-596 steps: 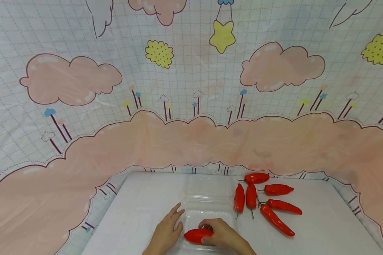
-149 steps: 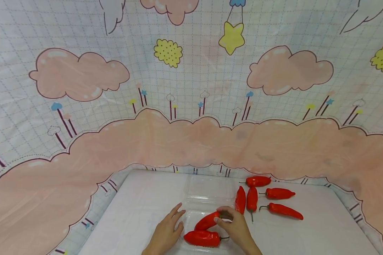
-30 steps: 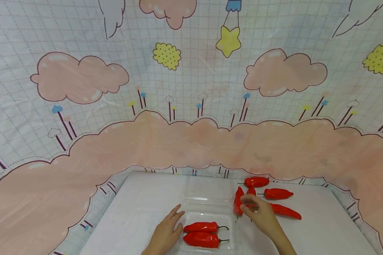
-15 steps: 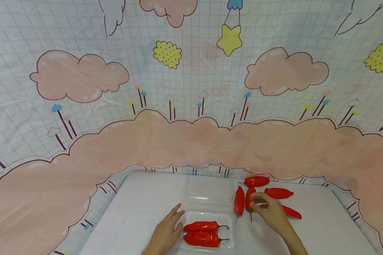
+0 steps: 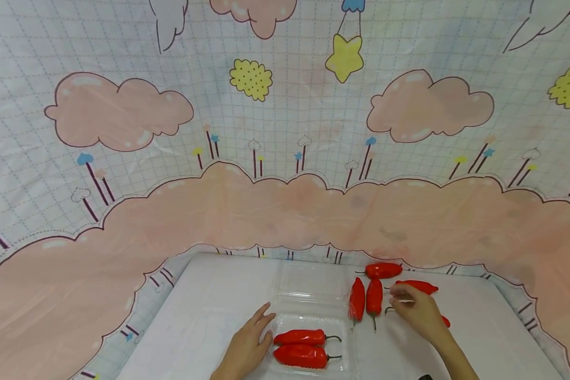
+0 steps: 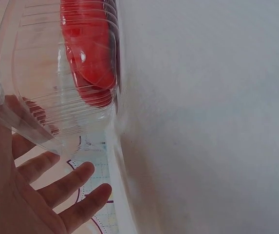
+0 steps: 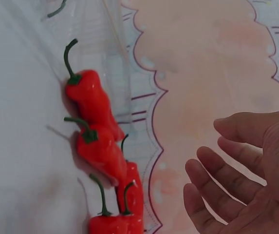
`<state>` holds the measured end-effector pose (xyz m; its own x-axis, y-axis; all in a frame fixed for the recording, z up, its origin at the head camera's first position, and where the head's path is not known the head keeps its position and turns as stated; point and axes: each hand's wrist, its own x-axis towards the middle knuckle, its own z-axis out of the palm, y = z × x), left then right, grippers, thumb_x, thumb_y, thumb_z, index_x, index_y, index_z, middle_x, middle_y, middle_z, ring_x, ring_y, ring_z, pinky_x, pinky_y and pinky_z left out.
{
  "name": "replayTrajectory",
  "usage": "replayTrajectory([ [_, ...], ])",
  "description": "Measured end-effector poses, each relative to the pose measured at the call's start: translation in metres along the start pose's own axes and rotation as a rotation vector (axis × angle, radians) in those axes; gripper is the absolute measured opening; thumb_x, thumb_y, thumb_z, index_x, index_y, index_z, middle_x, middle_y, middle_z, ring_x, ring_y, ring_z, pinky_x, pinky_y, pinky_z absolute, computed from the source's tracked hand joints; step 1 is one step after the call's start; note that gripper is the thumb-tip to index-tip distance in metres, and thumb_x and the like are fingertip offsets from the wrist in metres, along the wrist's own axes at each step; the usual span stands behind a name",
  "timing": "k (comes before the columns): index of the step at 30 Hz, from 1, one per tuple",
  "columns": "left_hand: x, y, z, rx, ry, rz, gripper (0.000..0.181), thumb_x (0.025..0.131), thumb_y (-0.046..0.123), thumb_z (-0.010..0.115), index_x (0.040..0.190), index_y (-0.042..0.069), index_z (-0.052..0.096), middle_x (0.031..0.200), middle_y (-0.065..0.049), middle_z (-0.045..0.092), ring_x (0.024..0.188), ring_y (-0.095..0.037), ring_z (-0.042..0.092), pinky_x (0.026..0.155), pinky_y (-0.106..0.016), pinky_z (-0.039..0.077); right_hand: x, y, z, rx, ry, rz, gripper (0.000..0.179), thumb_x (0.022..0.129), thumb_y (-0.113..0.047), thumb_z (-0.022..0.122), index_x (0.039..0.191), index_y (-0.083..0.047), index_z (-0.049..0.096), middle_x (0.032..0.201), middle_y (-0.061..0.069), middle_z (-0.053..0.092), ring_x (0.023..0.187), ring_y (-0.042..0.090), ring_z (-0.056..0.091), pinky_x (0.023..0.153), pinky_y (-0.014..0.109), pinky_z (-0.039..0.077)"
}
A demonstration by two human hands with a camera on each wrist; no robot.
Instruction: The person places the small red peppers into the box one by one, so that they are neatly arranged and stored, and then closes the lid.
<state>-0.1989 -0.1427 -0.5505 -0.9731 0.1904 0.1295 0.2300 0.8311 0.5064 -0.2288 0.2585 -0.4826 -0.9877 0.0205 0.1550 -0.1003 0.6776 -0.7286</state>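
In the head view, two red chili peppers (image 5: 300, 357) with green stems lie side by side in the near half of a clear plastic clamshell box (image 5: 342, 322). My left hand (image 5: 247, 343) is at the box's left edge; the left wrist view shows its fingers (image 6: 66, 190) spread by the clear wall, gripping nothing. Over the peppers on the right is my right hand (image 5: 420, 311), covering most of one pepper (image 5: 445, 321) and part of another pepper (image 5: 420, 286). In the right wrist view its fingers (image 7: 227, 173) are relaxed, with nothing in them.
The box's lid (image 5: 311, 279) lies folded back, away from me. Two peppers (image 5: 373, 298) stand lengthwise right of the box, and another pepper (image 5: 383, 271) lies crosswise behind them. A patterned cloth (image 5: 285, 206) rises beyond the white table (image 5: 218, 285).
Earlier, my right hand laid a second pepper in the box beside the first. Over the last second it moved right, across the loose peppers. My left hand stayed at the box.
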Motion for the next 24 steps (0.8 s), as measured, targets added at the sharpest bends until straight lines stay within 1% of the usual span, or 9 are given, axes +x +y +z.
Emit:
replayTrajectory([
  [3,0.000,0.000,0.000,-0.001,0.001,0.002,0.041,0.093,0.025,0.062,0.133,0.017,0.060,0.154,-0.002,0.044,0.126,-0.028,0.058,0.095,-0.052,0.054,0.003,0.010,-0.001,-0.027,0.021,-0.018,0.026,0.089,-0.012,0.070,0.115,-0.009,0.068,0.111,0.009,0.072,0.101,0.025,0.067,0.078,0.014,0.055],
  [5,0.000,0.000,0.000,-0.001,0.005,0.008,0.040,0.093,0.024,0.061,0.133,0.017,0.060,0.153,-0.002,0.045,0.126,-0.027,0.058,0.095,-0.051,0.054,0.004,0.017,-0.002,-0.050,0.029,-0.022,0.026,0.089,-0.013,0.070,0.114,-0.010,0.068,0.110,0.008,0.073,0.101,0.025,0.067,0.077,0.013,0.054],
  [7,-0.001,0.000,-0.001,0.000,0.008,0.009,0.040,0.093,0.024,0.061,0.133,0.016,0.061,0.153,-0.002,0.045,0.125,-0.027,0.059,0.095,-0.051,0.055,0.005,0.023,-0.003,-0.067,0.034,-0.020,0.025,0.089,-0.014,0.070,0.113,-0.009,0.069,0.109,0.008,0.073,0.099,0.022,0.067,0.077,0.014,0.055],
  [11,-0.003,0.002,-0.001,0.005,0.006,0.004,0.040,0.093,0.023,0.061,0.132,0.016,0.061,0.152,-0.002,0.046,0.124,-0.027,0.059,0.094,-0.051,0.055,0.006,0.032,-0.005,-0.085,0.023,0.000,0.025,0.089,-0.016,0.069,0.113,-0.007,0.068,0.109,0.008,0.072,0.099,0.021,0.066,0.077,0.013,0.054],
  [15,-0.002,0.003,-0.002,0.005,0.002,0.000,0.040,0.093,0.023,0.061,0.132,0.016,0.061,0.152,-0.003,0.046,0.124,-0.027,0.059,0.095,-0.051,0.055,0.009,0.040,-0.007,-0.110,-0.006,0.006,0.027,0.089,-0.017,0.069,0.114,-0.006,0.068,0.111,0.010,0.071,0.103,0.027,0.065,0.076,0.014,0.052],
  [17,-0.002,0.003,-0.002,0.003,0.001,0.000,0.040,0.093,0.023,0.061,0.132,0.016,0.061,0.152,-0.003,0.046,0.124,-0.027,0.060,0.095,-0.051,0.055,0.012,0.043,-0.009,-0.123,-0.023,0.003,0.028,0.089,-0.018,0.070,0.114,-0.006,0.068,0.111,0.011,0.071,0.104,0.028,0.065,0.078,0.020,0.055],
  [20,-0.001,0.003,-0.003,0.006,-0.005,-0.004,0.041,0.093,0.025,0.061,0.133,0.017,0.060,0.153,-0.003,0.045,0.124,-0.028,0.059,0.094,-0.051,0.055,0.016,0.049,-0.010,-0.142,-0.054,-0.008,0.031,0.087,-0.019,0.072,0.114,-0.004,0.068,0.112,0.013,0.071,0.105,0.031,0.064,0.084,0.036,0.059],
  [22,-0.001,0.003,-0.003,0.010,-0.006,-0.003,0.041,0.093,0.025,0.061,0.133,0.017,0.060,0.153,-0.003,0.045,0.125,-0.027,0.059,0.095,-0.051,0.055,0.019,0.054,-0.011,-0.153,-0.078,-0.010,0.032,0.087,-0.020,0.073,0.114,-0.004,0.068,0.113,0.014,0.070,0.106,0.033,0.063,0.088,0.047,0.058],
  [24,0.000,0.003,-0.002,0.013,-0.003,0.001,0.041,0.093,0.024,0.061,0.133,0.017,0.060,0.153,-0.002,0.045,0.125,-0.027,0.059,0.095,-0.051,0.055,0.021,0.058,-0.012,-0.160,-0.105,-0.002,0.034,0.086,-0.022,0.074,0.114,-0.004,0.068,0.115,0.015,0.069,0.108,0.035,0.061,0.090,0.052,0.056],
])
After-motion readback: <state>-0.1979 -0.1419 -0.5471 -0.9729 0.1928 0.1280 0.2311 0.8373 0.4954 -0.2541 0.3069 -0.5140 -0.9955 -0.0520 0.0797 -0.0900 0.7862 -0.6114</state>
